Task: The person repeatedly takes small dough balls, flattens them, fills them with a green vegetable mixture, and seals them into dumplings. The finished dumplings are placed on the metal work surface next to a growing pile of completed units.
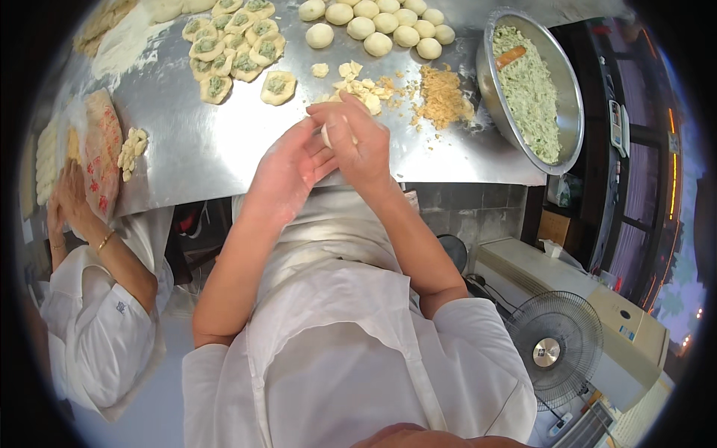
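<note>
My hands meet above the near edge of the steel table (224, 142). A small pale piece of dough (326, 136) shows between them, partly hidden by the fingers. My left hand (293, 163) cups it from the left, palm turned up and fingers curled. Over it closes my right hand (360, 145), thumb and fingers round the dough. Just beyond the hands lie torn yellowish dough bits (364, 91) and a heap of tan crumbs (442, 97). Round pale dough balls (378, 43) sit farther back. Flattened dough pieces with green filling (245, 63) lie to their left, one (278, 87) apart from the others.
A steel bowl (575, 134) of green filling (526, 97) with an orange-brown handle (511, 57) tilts at the table's right edge. White flour (123, 52) covers the far left. Beside me, a co-worker's hands (71, 190) work near a red-patterned bag (102, 149). A fan (556, 340) stands lower right.
</note>
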Available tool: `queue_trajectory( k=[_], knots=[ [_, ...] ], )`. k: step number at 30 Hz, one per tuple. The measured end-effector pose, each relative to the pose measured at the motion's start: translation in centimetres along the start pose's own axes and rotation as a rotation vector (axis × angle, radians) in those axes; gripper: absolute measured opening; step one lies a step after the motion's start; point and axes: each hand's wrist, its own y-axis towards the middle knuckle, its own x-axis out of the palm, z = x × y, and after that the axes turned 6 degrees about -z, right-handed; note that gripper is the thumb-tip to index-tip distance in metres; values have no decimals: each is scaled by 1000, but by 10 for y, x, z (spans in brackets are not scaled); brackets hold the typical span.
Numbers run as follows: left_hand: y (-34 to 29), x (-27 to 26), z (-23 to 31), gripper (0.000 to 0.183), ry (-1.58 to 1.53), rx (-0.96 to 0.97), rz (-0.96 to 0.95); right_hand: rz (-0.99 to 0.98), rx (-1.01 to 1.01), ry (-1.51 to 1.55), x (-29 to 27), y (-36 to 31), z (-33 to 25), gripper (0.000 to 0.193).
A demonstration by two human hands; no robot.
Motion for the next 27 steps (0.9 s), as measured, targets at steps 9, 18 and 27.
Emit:
queue_trajectory(
  k=[9,18,27],
  knots=[
    [12,-23,-24,47,126,113,7,-143,243,541,-13,15,-26,97],
    [8,2,-27,51,240,185,41,-7,95,44,4,10,-15,34],
    [-3,-43,-22,50,182,166,-184,-312,365,468,-6,19,-39,65]
  ],
)
